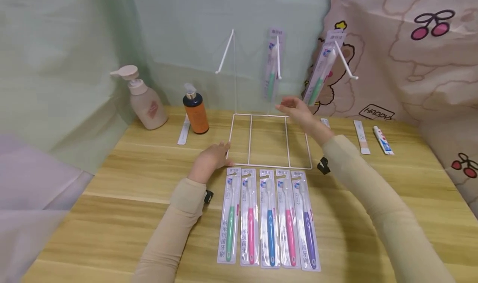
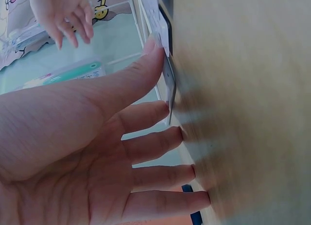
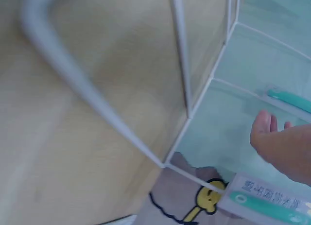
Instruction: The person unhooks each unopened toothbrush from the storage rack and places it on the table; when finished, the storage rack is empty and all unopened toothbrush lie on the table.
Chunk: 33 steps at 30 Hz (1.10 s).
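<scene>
A white wire rack (image 1: 274,166) with three hooks stands on the table. One packaged green toothbrush (image 1: 271,86) hangs from its middle hook and another packaged green toothbrush (image 1: 318,81) from its right hook; the left hook (image 1: 225,52) is bare. My right hand (image 1: 298,113), holding nothing, is raised below and between the hanging packs with fingers loosely bent. By the rack's front left corner, my left hand (image 1: 210,160) rests with its fingers extended, fingertips at the tabletop in the left wrist view. Several packaged toothbrushes, including a blue toothbrush (image 1: 270,233), lie in a row before the rack.
At the back left stand a pump bottle (image 1: 147,102) and an orange bottle (image 1: 197,115), with a narrow packet (image 1: 184,131) beside them. Another packet (image 1: 361,137) and a small toothpaste tube (image 1: 383,140) lie right of the rack. Cloth hangs behind the table.
</scene>
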Each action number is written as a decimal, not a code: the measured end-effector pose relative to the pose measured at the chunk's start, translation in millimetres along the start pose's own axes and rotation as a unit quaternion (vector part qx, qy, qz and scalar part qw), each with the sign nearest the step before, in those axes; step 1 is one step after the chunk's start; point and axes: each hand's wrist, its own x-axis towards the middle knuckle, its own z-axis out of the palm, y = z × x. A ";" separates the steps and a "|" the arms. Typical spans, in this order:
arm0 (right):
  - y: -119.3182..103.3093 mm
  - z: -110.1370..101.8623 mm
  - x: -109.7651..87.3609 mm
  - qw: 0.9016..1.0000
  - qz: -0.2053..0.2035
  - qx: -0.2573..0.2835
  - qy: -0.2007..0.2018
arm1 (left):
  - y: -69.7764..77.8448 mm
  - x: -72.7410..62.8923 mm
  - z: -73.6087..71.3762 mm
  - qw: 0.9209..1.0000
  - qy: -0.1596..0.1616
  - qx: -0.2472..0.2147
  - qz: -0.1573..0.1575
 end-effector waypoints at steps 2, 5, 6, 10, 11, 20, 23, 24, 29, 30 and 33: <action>-3.7 3.9 7.6 1.000 -0.012 -0.024 0.014 | -1.0 -0.3 1.0 1.000 0.000 0.002 -0.004; -9.0 8.1 18.0 0.997 -0.030 -0.058 0.050 | 0.2 0.6 2.6 1.000 0.002 0.003 -0.006; -10.9 9.5 21.2 0.995 -0.037 -0.070 0.064 | 0.8 1.2 3.0 1.000 0.003 0.001 -0.006; -19.4 16.7 30.6 0.984 -0.066 -0.110 0.124 | 1.9 2.2 2.8 1.000 0.004 -0.007 -0.005; -21.9 18.4 32.3 0.981 -0.073 -0.117 0.136 | 1.9 2.5 2.5 1.000 0.004 -0.009 -0.006; -38.0 22.6 44.1 0.979 -0.085 -0.097 0.157 | 1.1 2.8 0.9 1.000 -0.006 -0.007 -0.017; -40.0 21.2 43.7 0.979 -0.088 -0.088 0.162 | 2.3 3.0 0.5 1.000 -0.006 -0.005 -0.017; -40.1 21.1 43.1 0.978 -0.092 -0.089 0.164 | 2.5 3.1 0.5 1.000 -0.005 -0.006 -0.017; -35.1 21.4 37.8 0.974 -0.119 -0.087 0.170 | 2.5 2.4 0.5 1.000 -0.004 -0.011 -0.017; -33.6 21.7 36.5 0.974 -0.122 -0.087 0.169 | 2.1 1.8 0.6 1.000 -0.003 -0.011 -0.017; -29.1 22.9 32.6 0.972 -0.134 -0.101 0.164 | 1.0 0.0 0.8 1.000 -0.002 -0.005 -0.015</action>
